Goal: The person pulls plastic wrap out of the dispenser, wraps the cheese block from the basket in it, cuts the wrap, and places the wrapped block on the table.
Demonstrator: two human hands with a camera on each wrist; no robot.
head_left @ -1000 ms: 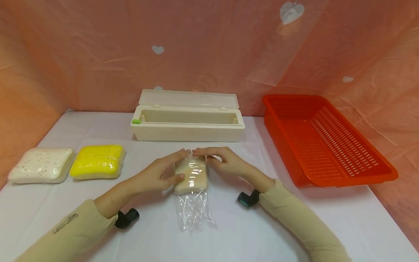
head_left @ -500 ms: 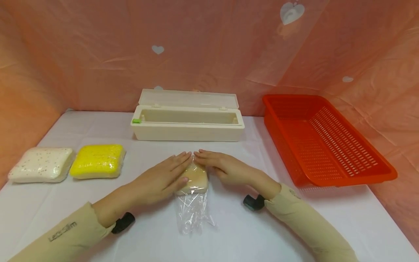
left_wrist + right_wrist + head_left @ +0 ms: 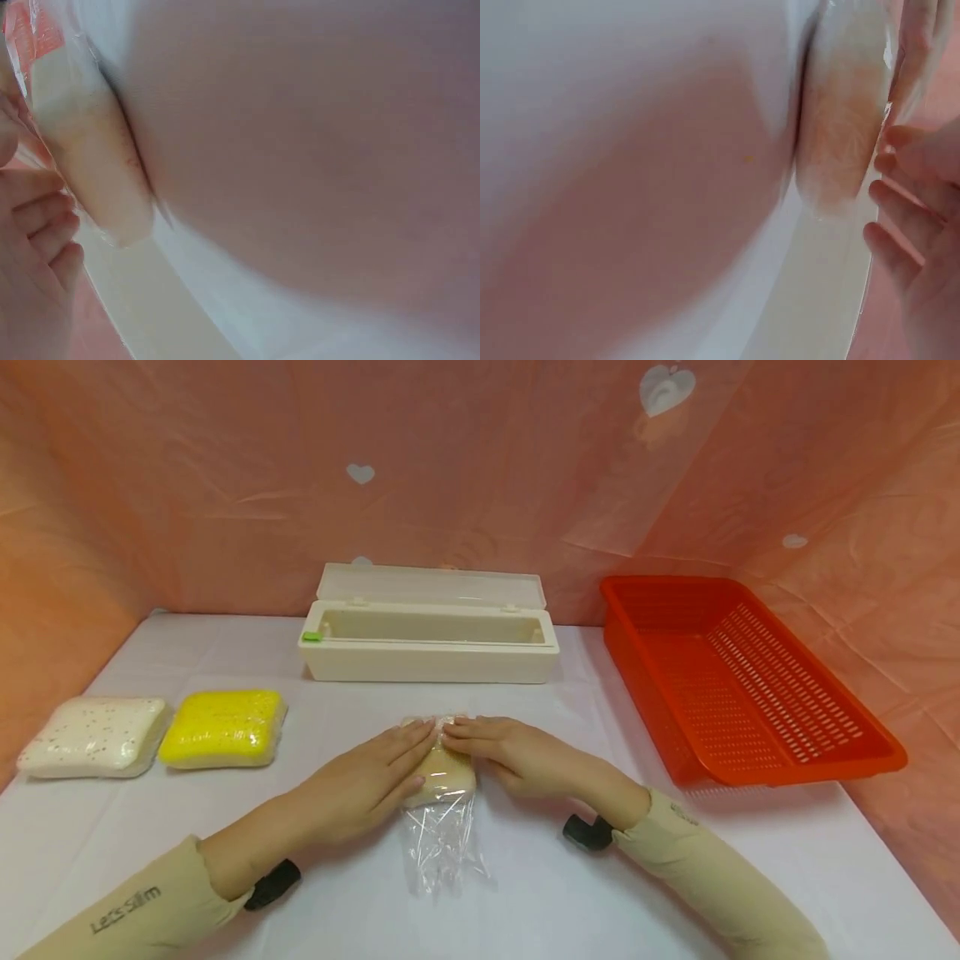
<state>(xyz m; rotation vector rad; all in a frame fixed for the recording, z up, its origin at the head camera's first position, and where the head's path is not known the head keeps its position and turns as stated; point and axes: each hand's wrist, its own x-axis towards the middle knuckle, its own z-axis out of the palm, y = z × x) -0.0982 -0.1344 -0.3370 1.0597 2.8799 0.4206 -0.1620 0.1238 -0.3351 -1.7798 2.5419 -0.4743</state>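
Observation:
A cream-coloured, round-edged block (image 3: 446, 783) wrapped in clear film lies on the white table, between both hands. A loose tail of clear film (image 3: 442, 847) spreads from its near end. My left hand (image 3: 371, 781) rests with straight fingers on the block's top left. From the other side, my right hand (image 3: 521, 756) lays straight fingers on its far right part; the fingertips of the two hands nearly meet. Both wrist views show the block (image 3: 97, 150) from the side, with the fingers along its upper face. The fingers hide much of its top in the head view.
A long white box (image 3: 431, 666) with its lid raised and a green slider stands at the back. At the right is a red perforated basket (image 3: 648, 702). Two film-wrapped blocks, one yellow (image 3: 222, 729) and one speckled white (image 3: 93, 737), lie at the left.
Both hands have flattened onto the block and drawn slightly toward the near edge. The left hand has turned to lie more over the top. The block has hardly moved.

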